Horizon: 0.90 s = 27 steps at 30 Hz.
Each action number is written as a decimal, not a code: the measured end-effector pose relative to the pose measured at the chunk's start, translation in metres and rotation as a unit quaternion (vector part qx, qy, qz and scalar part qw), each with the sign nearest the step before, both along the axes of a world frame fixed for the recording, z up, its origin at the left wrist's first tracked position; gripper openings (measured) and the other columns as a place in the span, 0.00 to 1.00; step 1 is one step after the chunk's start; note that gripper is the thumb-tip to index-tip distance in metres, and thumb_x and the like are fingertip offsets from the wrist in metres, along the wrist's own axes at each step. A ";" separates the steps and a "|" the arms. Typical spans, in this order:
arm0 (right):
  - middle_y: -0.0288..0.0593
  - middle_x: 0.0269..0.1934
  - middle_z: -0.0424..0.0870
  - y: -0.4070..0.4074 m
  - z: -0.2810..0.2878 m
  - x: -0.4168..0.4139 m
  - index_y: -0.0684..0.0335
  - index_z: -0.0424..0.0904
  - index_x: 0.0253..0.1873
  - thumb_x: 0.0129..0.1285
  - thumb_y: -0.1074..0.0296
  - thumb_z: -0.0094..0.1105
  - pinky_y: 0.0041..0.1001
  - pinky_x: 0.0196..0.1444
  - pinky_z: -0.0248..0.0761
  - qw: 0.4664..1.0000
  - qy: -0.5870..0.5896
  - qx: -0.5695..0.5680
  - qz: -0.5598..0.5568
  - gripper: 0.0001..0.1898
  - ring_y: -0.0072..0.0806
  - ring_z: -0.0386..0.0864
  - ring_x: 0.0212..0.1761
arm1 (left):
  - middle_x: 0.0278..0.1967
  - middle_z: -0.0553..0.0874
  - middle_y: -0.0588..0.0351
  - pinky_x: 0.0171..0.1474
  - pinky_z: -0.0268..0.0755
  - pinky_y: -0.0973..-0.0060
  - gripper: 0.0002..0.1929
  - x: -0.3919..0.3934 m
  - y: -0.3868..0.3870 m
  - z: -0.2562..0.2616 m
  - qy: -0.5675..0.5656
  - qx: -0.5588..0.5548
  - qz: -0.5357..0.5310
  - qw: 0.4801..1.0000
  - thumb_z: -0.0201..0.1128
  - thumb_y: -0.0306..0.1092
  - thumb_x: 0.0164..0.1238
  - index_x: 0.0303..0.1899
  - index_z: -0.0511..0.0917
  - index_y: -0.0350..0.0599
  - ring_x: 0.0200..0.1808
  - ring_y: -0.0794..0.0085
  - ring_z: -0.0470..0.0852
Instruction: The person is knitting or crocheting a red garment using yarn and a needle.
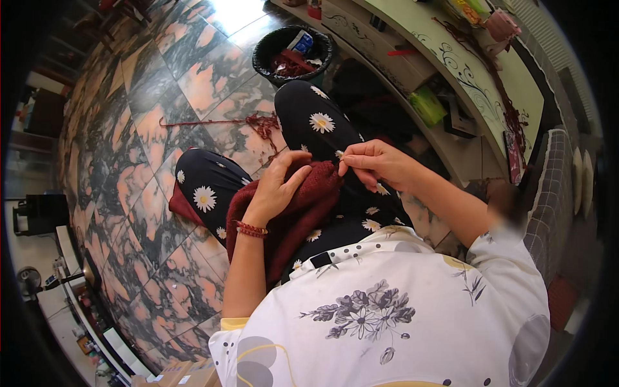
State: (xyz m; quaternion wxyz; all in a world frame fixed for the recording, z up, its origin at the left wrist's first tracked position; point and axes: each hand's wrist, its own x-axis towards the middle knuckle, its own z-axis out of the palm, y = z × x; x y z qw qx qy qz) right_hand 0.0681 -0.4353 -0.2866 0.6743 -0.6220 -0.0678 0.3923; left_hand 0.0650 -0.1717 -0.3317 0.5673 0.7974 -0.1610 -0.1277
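Observation:
A dark red knitted fabric [309,193] lies bunched across my lap, over black trousers with a daisy print. My left hand [283,181], with red beads at the wrist, rests on the knit and grips it between thumb and fingers. My right hand [362,162] is at the right edge of the knit, thumb and forefinger pinched together; what is between them is too small to make out. Dark red yarn [263,126] lies tangled on the floor beyond my knees, with one strand stretching left.
A black-lined bin [258,65] holding red scraps and a blue packet stands past my knee. On the right is a pale green table [483,92] with more dark red yarn [508,109] and a pink object [503,25]. A checked sofa [546,188] stands at right, cardboard boxes [188,375] at lower left.

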 end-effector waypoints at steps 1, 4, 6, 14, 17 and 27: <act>0.28 0.16 0.68 0.003 0.000 -0.005 0.64 0.82 0.43 0.79 0.59 0.53 0.21 0.23 0.64 0.998 0.042 0.038 -0.039 0.14 0.15 0.65 0.17 | 0.51 0.85 0.51 0.60 0.73 0.68 0.13 -0.004 0.001 -0.005 -0.001 0.000 -0.001 1.000 0.65 0.31 0.71 0.55 0.80 0.41 0.56 0.61 0.82; 0.26 0.16 0.63 0.009 0.006 -0.013 0.63 0.81 0.44 0.79 0.59 0.52 0.21 0.24 0.64 0.984 0.078 0.124 -0.101 0.14 0.14 0.62 0.16 | 0.43 0.82 0.51 0.55 0.73 0.69 0.11 -0.013 0.000 -0.016 -0.052 0.014 -0.046 0.998 0.65 0.25 0.66 0.49 0.80 0.40 0.48 0.61 0.80; 0.26 0.16 0.61 0.009 0.017 -0.014 0.63 0.81 0.45 0.79 0.59 0.52 0.22 0.25 0.64 0.975 0.073 0.171 -0.122 0.14 0.14 0.61 0.17 | 0.43 0.82 0.51 0.54 0.73 0.69 0.10 -0.017 -0.003 -0.025 -0.058 0.025 -0.023 0.998 0.64 0.23 0.65 0.47 0.79 0.40 0.48 0.60 0.80; 0.26 0.20 0.54 -0.047 0.084 0.021 0.68 0.79 0.53 0.78 0.60 0.52 0.21 0.27 0.60 0.850 -0.140 0.423 -0.282 0.15 0.16 0.54 0.23 | 0.36 0.86 0.46 0.45 0.76 0.68 0.06 -0.023 0.006 -0.010 -0.100 0.018 0.256 0.961 0.61 0.23 0.71 0.46 0.75 0.38 0.39 0.60 0.87; 0.28 0.21 0.59 -0.075 0.085 0.023 0.68 0.78 0.54 0.78 0.60 0.53 0.22 0.29 0.63 0.829 -0.165 0.432 -0.315 0.15 0.17 0.57 0.24 | 0.35 0.86 0.46 0.42 0.75 0.67 0.06 -0.016 0.008 0.016 -0.153 0.057 0.308 0.937 0.62 0.25 0.73 0.46 0.76 0.38 0.37 0.58 0.86; 0.42 0.60 0.81 0.002 0.071 0.005 0.61 0.75 0.66 0.61 0.70 0.70 0.30 0.59 0.74 0.901 -0.355 -0.074 -0.238 0.27 0.29 0.81 0.57 | 0.36 0.85 0.57 0.44 0.75 0.77 0.05 -0.019 0.010 0.091 -0.237 0.042 0.317 0.917 0.58 0.23 0.75 0.47 0.79 0.39 0.37 0.76 0.82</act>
